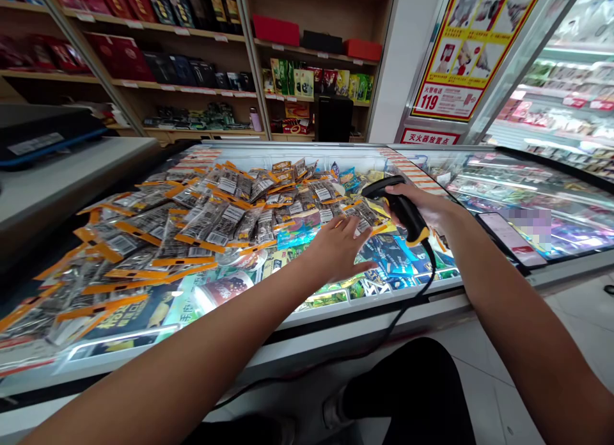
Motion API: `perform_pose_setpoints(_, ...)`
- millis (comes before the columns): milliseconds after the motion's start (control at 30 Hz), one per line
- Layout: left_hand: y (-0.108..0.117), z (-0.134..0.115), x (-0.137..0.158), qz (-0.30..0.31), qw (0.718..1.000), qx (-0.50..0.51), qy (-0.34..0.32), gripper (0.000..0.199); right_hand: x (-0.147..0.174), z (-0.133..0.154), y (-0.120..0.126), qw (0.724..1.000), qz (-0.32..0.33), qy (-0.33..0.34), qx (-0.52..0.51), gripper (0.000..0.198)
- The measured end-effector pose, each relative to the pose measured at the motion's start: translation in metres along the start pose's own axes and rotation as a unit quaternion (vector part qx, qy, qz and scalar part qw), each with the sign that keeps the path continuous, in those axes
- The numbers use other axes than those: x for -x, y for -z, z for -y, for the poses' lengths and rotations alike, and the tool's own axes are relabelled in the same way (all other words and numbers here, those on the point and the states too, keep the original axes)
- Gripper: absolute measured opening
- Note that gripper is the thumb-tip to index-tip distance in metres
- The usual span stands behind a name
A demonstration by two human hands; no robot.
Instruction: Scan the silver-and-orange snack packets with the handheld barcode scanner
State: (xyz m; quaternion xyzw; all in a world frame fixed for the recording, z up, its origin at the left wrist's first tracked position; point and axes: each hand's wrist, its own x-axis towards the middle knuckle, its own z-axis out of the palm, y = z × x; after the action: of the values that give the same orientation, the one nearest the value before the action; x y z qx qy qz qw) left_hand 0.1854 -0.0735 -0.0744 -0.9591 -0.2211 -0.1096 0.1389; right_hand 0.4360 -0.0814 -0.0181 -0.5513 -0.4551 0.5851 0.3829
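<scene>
My right hand [422,202] grips a black and yellow barcode scanner [400,208] by its handle, with its head turned left over the freezer. Its cable runs down past the freezer's front edge. Fingers spread, my left hand [340,250] hovers over or rests on the glass at the near edge of a heap of packets; whether it touches one I cannot tell. The snack packets [225,218] are clear and dark with orange edges, and several show white barcode labels. They cover much of the glass freezer top [330,152].
A phone [511,237] lies on the glass at the right. Frozen goods show through the freezer lid. At the left stands a counter [71,170] with a dark device [43,135] on it. Stocked shelves [192,84] line the back. The cable [330,362] hangs near my legs.
</scene>
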Motion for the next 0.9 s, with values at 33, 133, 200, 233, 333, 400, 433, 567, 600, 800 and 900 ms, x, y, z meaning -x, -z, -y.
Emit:
perform_pose_setpoints(33, -0.001, 0.001, 0.0, 0.005, 1.0, 0.001, 0.005, 0.086, 0.002, 0.0, 0.0, 1.0, 0.006, -0.009, 0.011, 0.035)
perform_pose_setpoints(133, -0.002, 0.003, 0.001, 0.02, 1.0, 0.008, 0.012, 0.088, 0.003, 0.001, -0.003, 0.999, 0.029, 0.003, 0.033, 0.038)
perform_pose_setpoints(200, -0.002, 0.003, 0.001, 0.026, 1.0, 0.01, 0.012, 0.088, 0.002, 0.001, -0.005, 0.998, 0.049, 0.02, 0.046, 0.039)
perform_pose_setpoints(233, -0.002, 0.003, 0.001, 0.026, 1.0, 0.01, 0.012, 0.088, 0.001, 0.001, -0.007, 0.997, 0.055, 0.026, 0.053, 0.04)
perform_pose_setpoints(333, -0.001, 0.003, 0.002, 0.02, 1.0, 0.008, 0.011, 0.087, 0.002, 0.0, -0.01, 0.996, 0.051, 0.026, 0.064, 0.041)
perform_pose_setpoints(400, 0.0, 0.002, 0.002, 0.017, 1.0, 0.006, 0.009, 0.086, 0.003, -0.001, -0.012, 0.998, 0.034, 0.012, 0.059, 0.041)
perform_pose_setpoints(433, 0.0, 0.002, 0.002, 0.016, 1.0, 0.005, 0.01, 0.086, 0.004, -0.001, -0.012, 0.998, 0.025, 0.004, 0.053, 0.04)
perform_pose_setpoints(567, 0.001, 0.002, 0.002, 0.003, 1.0, -0.004, 0.02, 0.081, -0.004, -0.001, -0.003, 0.999, -0.023, 0.015, 0.033, 0.042)
perform_pose_setpoints(600, 0.001, 0.002, 0.001, 0.0, 1.0, -0.008, 0.026, 0.08, -0.009, -0.002, 0.004, 0.997, -0.065, 0.036, 0.033, 0.044)
perform_pose_setpoints(800, 0.01, 0.007, 0.001, 0.005, 0.997, -0.025, 0.077, 0.078, -0.043, -0.011, 0.055, 0.915, -0.351, 0.135, 0.143, 0.047)
perform_pose_setpoints(900, 0.014, 0.008, 0.001, -0.003, 0.996, -0.037, 0.086, 0.078, -0.047, -0.016, 0.063, 0.92, -0.338, 0.112, 0.165, 0.049)
